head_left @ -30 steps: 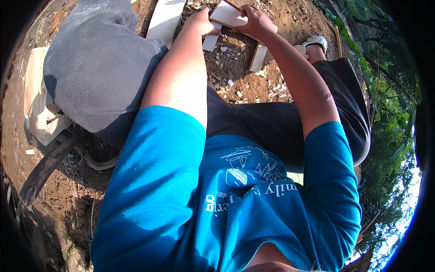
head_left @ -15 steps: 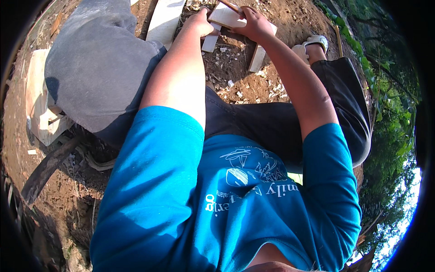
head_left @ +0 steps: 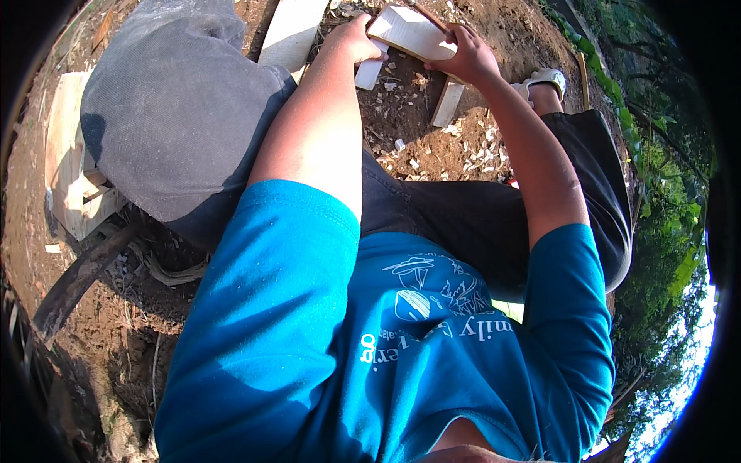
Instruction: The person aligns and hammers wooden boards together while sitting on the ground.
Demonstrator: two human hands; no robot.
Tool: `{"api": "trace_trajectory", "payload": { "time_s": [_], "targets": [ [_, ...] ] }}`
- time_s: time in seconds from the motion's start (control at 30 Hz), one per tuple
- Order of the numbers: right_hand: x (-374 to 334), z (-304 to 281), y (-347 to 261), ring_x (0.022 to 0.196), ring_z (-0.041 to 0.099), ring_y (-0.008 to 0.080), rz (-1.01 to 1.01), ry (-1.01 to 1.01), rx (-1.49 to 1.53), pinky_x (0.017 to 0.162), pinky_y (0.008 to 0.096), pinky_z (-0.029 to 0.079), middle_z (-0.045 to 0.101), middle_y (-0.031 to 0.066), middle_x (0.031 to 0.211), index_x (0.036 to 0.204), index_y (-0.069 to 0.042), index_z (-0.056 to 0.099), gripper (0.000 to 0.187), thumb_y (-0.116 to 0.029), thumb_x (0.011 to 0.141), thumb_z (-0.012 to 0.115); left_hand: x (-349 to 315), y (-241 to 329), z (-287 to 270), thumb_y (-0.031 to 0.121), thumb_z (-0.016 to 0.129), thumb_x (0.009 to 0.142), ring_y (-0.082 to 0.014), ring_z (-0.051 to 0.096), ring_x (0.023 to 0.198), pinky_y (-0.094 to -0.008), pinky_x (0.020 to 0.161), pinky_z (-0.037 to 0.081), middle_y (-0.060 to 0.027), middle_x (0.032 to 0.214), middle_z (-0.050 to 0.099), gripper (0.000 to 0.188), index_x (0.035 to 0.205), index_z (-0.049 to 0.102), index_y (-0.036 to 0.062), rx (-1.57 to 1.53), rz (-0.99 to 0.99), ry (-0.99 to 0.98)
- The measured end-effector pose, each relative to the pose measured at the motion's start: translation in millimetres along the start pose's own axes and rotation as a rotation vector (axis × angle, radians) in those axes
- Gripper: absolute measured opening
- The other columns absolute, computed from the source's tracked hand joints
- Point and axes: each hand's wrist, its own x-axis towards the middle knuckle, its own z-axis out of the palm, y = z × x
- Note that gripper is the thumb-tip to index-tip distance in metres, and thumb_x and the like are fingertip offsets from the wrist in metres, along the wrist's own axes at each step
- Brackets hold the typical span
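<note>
A pale flat wooden board [head_left: 411, 32] spans the space between my two hands at the top of the view. My left hand [head_left: 353, 40] is closed at the board's left end, its thumb below the edge. At the right end my right hand [head_left: 471, 58] grips the board, thumb under and fingers over. A thin brown stick [head_left: 429, 15] slants from the top edge into my right hand's fingers; its far end is cut off. Just below my left hand sits a narrow pale wood strip [head_left: 369, 74]. Another short wood piece [head_left: 448, 104] lies below my right hand.
A long pale plank [head_left: 292, 35] lies left of my left forearm. Wooden blocks [head_left: 71, 166] stand beside my bent left leg [head_left: 181, 108], near a dark branch [head_left: 81, 282]. Wood chips [head_left: 478, 147] litter the soil. Green plants [head_left: 664, 193] line the right side.
Both hands and the board have shifted rightward in the view, and more of the board's face shows. My right hand sits farther from my left along it.
</note>
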Motion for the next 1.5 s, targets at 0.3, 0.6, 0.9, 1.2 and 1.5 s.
{"api": "trace_trajectory", "payload": {
  "time_s": [0.3, 0.6, 0.9, 1.2, 1.5],
  "targets": [
    [-1, -14, -12, 0.12, 0.064, 0.0274, 0.022, -0.134, -0.009, 0.098, 0.0429, 0.055, 0.066, 0.005, 0.127, 0.123, -0.016, 0.061, 0.072, -0.055, 0.069, 0.088, -8, 7, 0, 0.033, 0.09, 0.07, -0.0285, 0.072, 0.109, -0.0385, 0.093, 0.058, -0.0173, 0.125, 0.072, 0.088, 0.145, 0.05, 0.01, 0.109, 0.017, 0.104],
    [2, -12, -12, 0.118, 0.065, 0.0288, 0.002, -0.099, -0.041, 0.096, 0.0443, 0.055, 0.067, 0.0063, 0.125, 0.123, -0.016, 0.06, 0.072, -0.054, 0.069, 0.088, -7, 11, -5, 0.035, 0.09, 0.069, -0.0306, 0.069, 0.118, -0.0405, 0.101, 0.055, -0.0178, 0.129, 0.07, 0.09, 0.146, 0.049, 0.0124, 0.088, -0.032, 0.027],
    [21, -10, 2, 0.115, 0.068, 0.0296, -0.028, -0.112, -0.036, 0.091, 0.0454, 0.057, 0.069, 0.0088, 0.122, 0.121, -0.015, 0.06, 0.072, -0.053, 0.068, 0.089, -12, 20, -7, 0.034, 0.092, 0.064, -0.032, 0.066, 0.124, -0.0435, 0.105, 0.054, -0.0151, 0.136, 0.067, 0.095, 0.148, 0.051, 0.0167, 0.089, -0.068, 0.051],
    [17, -5, 9, 0.109, 0.068, 0.0275, -0.056, -0.089, -0.024, 0.091, 0.0432, 0.055, 0.069, 0.0056, 0.115, 0.115, -0.013, 0.059, 0.068, -0.053, 0.069, 0.089, -6, 11, -5, 0.036, 0.093, 0.065, -0.0307, 0.067, 0.123, -0.0432, 0.104, 0.055, -0.0133, 0.136, 0.067, 0.097, 0.15, 0.05, 0.0199, 0.029, -0.055, 0.011],
    [16, -11, 4, 0.114, 0.067, 0.0304, -0.025, -0.125, -0.016, 0.093, 0.0458, 0.055, 0.07, 0.0093, 0.121, 0.122, -0.013, 0.062, 0.071, -0.052, 0.069, 0.089, -4, 9, -2, 0.037, 0.093, 0.064, -0.0315, 0.069, 0.119, -0.043, 0.101, 0.056, -0.0122, 0.135, 0.069, 0.096, 0.148, 0.051, 0.0197, 0.031, -0.051, 0.012]
  ]
}}
